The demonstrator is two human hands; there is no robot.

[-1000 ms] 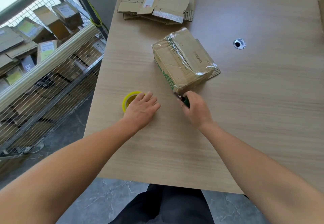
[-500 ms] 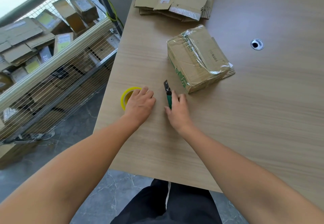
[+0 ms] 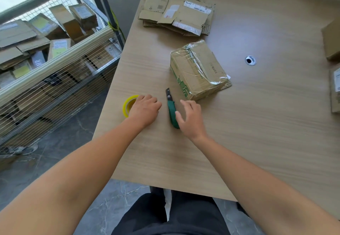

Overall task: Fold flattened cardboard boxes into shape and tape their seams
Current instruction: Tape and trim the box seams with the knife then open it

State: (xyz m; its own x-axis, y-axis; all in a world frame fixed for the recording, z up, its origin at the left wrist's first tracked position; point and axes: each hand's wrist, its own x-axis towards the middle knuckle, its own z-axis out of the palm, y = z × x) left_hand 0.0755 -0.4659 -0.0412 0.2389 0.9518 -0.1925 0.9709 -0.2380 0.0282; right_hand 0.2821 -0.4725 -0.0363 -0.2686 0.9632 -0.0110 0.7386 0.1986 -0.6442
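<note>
1. Step, my read: between boxes. The assembled brown cardboard box (image 3: 198,71) sits mid-way across the wood-grain table (image 3: 257,133), seams under glossy clear tape. Looks finished.
2. Left hand (image 3: 145,109): at 8 o'clock of that box, fingers curled over the yellow tape roll (image 3: 127,106) on the table near its left edge. Reads as a grip, not a rest.
3. Right hand (image 3: 191,119): fingers loose and spread, holding nothing. Thumb is just beside the green-handled utility knife (image 3: 172,113); can't tell if it touches.
4. Knife lies on the table at 7 o'clock of the box, between the two hands. Dark blade end points to 12, near the box's front corner but apart. Can't tell if the blade is out.
5. Feedstock: stack of flattened brown cardboard boxes (image 3: 178,17) at 12 o'clock of the finished box, well apart from both hands.
6. Next move, as I judge it: shift the finished box aside, reach to 12 for the top flat, pop it square, fold the flaps. Right hand is free; left must drop the roll first.
7. Risk: knife sits in the reach path.
8. Also: round metal cable grommet (image 3: 250,60) at 3 o'clock; wire-mesh cage (image 3: 60,91) of cardboard at 9.
</note>
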